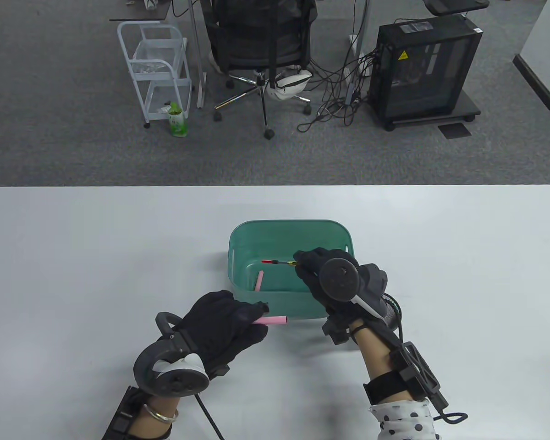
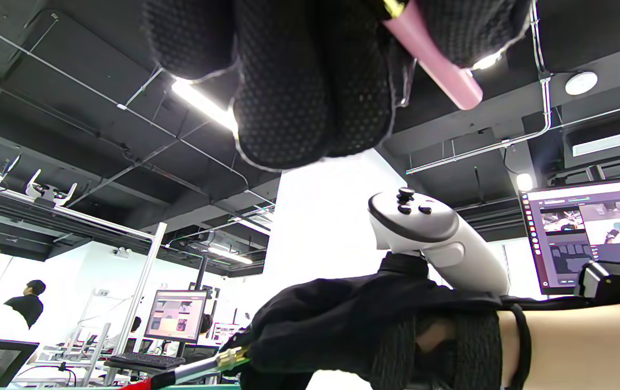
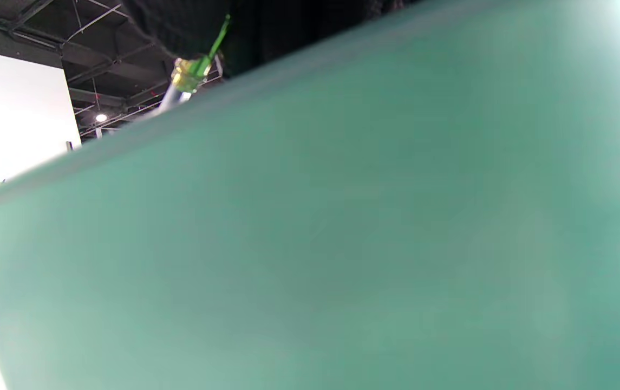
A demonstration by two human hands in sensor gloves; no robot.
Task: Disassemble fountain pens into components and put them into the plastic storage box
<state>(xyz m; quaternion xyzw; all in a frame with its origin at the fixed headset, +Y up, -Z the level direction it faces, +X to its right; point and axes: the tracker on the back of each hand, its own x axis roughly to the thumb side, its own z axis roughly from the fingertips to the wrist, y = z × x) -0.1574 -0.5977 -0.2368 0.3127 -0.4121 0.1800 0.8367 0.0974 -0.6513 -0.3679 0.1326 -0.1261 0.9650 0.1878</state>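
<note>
From my table view, my right hand (image 1: 334, 279) is up over the near right corner of the green plastic storage box (image 1: 243, 229), its fingers pinched round the pen's inner section (image 1: 277, 262), a thin piece with a red tip, a dark middle and a brass ring next to my fingers. It points left, held level above the open box and clear of the floor inside. My left hand (image 1: 222, 323) sits just near and left of the box, above the white table (image 1: 73, 256), fingers curled round the pink barrel (image 1: 270, 320), whose free end sticks out to the right, close to the box's near wall. A second pink piece (image 1: 259, 281) lies inside the box, leaning near the left part of the near wall. In my left wrist view the barrel (image 2: 434, 65) shows between the gloved fingers (image 2: 299, 86) at the top, and the right hand (image 2: 364, 325) holds the brass-ringed section low in the frame. My right wrist view is mostly filled by the blurred green box wall (image 3: 342, 244), with the brass ring (image 3: 188, 73) just visible above it.
</note>
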